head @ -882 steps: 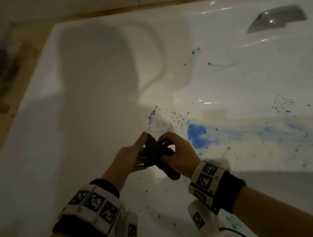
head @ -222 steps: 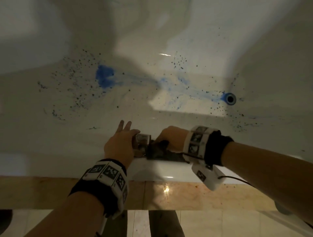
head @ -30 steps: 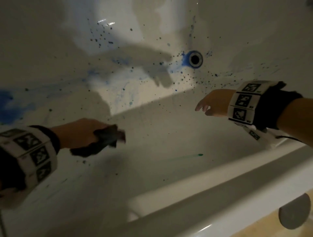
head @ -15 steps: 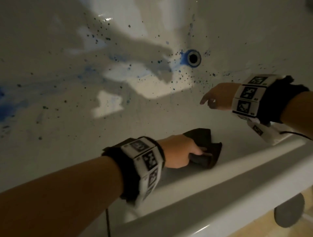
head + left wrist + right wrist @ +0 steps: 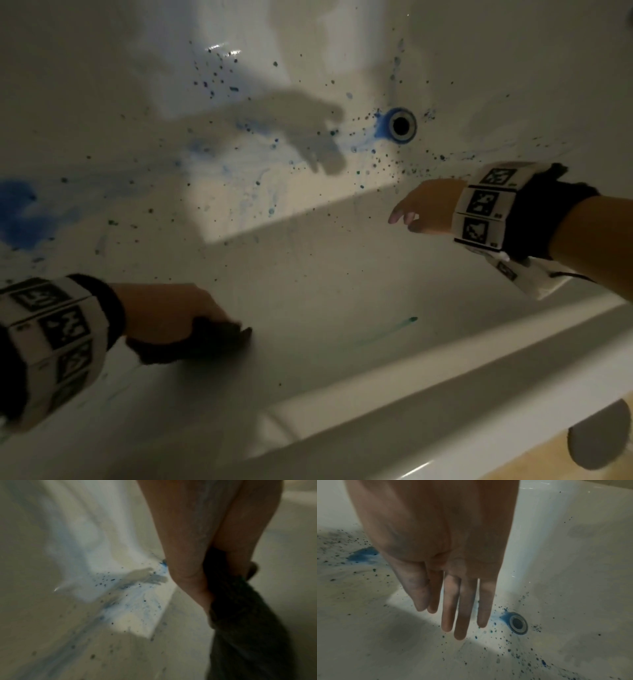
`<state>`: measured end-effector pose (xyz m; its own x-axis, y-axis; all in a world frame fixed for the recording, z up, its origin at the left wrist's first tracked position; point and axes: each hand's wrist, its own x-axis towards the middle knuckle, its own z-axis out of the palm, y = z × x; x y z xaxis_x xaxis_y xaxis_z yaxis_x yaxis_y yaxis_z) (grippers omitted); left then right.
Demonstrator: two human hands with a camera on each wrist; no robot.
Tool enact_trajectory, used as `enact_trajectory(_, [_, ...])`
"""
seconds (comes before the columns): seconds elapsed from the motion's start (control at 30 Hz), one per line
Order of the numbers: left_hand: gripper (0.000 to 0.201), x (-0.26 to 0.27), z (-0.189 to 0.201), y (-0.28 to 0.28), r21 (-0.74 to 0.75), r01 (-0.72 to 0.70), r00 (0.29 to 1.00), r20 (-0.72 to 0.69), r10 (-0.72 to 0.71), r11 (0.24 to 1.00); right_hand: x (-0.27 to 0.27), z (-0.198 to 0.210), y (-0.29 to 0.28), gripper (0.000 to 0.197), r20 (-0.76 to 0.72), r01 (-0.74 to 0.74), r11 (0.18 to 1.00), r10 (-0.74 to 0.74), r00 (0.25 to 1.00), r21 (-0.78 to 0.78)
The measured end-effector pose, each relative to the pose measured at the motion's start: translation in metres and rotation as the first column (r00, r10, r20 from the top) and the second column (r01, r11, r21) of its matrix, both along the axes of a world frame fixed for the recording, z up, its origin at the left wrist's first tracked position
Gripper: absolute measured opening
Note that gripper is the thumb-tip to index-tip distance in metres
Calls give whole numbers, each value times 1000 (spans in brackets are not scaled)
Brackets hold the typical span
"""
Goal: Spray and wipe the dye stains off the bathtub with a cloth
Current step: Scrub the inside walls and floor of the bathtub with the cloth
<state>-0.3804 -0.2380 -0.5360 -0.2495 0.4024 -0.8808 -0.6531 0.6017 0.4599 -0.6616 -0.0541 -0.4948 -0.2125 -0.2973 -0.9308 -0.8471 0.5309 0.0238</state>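
My left hand (image 5: 178, 318) grips a dark cloth (image 5: 205, 344) and presses it against the near inner wall of the white bathtub (image 5: 342, 281). In the left wrist view the cloth (image 5: 243, 622) hangs bunched under my curled fingers (image 5: 193, 563). A green streak (image 5: 394, 330) marks the wall right of the cloth. Blue dye stains (image 5: 17, 212) and dark specks (image 5: 383, 164) cover the tub floor, thickest round the drain (image 5: 400, 125). My right hand (image 5: 421, 212) hovers empty above the floor, its fingers (image 5: 462, 608) straight and smudged blue, near the drain (image 5: 518, 624).
The tub's near rim (image 5: 445, 404) runs across the lower right, with a round grey fitting (image 5: 599, 438) and tan floor beyond it. A bright patch of light (image 5: 274, 205) lies on the tub floor, crossed by a hand's shadow. No spray bottle shows.
My left hand has swept the cloth back to the left along the near wall, uncovering the green streak. My right hand has stayed near the drain, drifting slightly.
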Motion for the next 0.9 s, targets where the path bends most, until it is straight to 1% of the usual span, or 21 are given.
enact_trajectory(0.03, [23, -9, 7, 1, 20, -36, 999, -12, 36, 999, 3, -1, -2, 40, 2, -5, 1000, 5, 1000, -5])
enact_trajectory(0.1, [44, -38, 21, 18, 82, -169, 972, -153, 180, 982, 7, -2, -5, 40, 2, -15, 1000, 15, 1000, 0])
enact_trajectory(0.13, [42, -56, 28, 34, 85, -180, 948, -251, 196, 980, 8, -3, -5, 40, -1, -18, 1000, 18, 1000, -1])
enact_trajectory(0.17, [32, -73, 31, 54, 88, -176, 922, -334, 196, 980, 8, -3, -5, 40, -8, -20, 1000, 20, 1000, -6])
enact_trajectory(0.2, [26, -88, 33, 74, 95, -160, 903, -389, 184, 983, 7, -3, -5, 40, -15, -18, 1000, 18, 1000, -7])
enact_trajectory(0.3, [38, -129, 36, 135, 179, -88, 900, -406, 155, 980, 1, -3, 0, 40, -46, -13, 1000, 13, 999, 4])
enact_trajectory(0.4, [48, -148, 41, 156, 197, -74, 896, -417, 152, 978, -7, -1, 6, 40, -77, -22, 1000, 23, 997, 16])
enact_trajectory(0.53, [48, -135, 49, 137, 193, -54, 925, -361, 122, 980, -11, 2, 16, 40, -69, -38, 998, 42, 997, 55])
enact_trajectory(0.63, [46, -115, 58, 110, 221, 15, 940, -336, 61, 975, -13, 3, 22, 42, -45, -57, 995, 61, 997, 77])
enact_trajectory(0.73, [48, -105, 64, 89, 219, 74, 953, -302, -4, 973, -12, 3, 23, 40, -37, -42, 997, 44, 998, 67])
enact_trajectory(0.77, [49, -108, 64, 87, 211, 65, 956, -295, 1, 975, -12, 3, 23, 40, -36, -35, 997, 38, 999, 62])
enact_trajectory(0.8, [49, -112, 62, 86, 199, 24, 958, -284, 34, 980, -12, 1, 22, 40, -38, -31, 998, 33, 999, 55])
enact_trajectory(0.83, [48, -118, 60, 87, 174, -45, 956, -278, 93, 984, -12, -1, 21, 40, -45, -25, 999, 27, 999, 36])
enact_trajectory(0.9, [39, -134, 50, 93, 107, -176, 924, -324, 201, 979, -13, -5, 17, 40, -62, -8, 1000, 8, 998, 0])
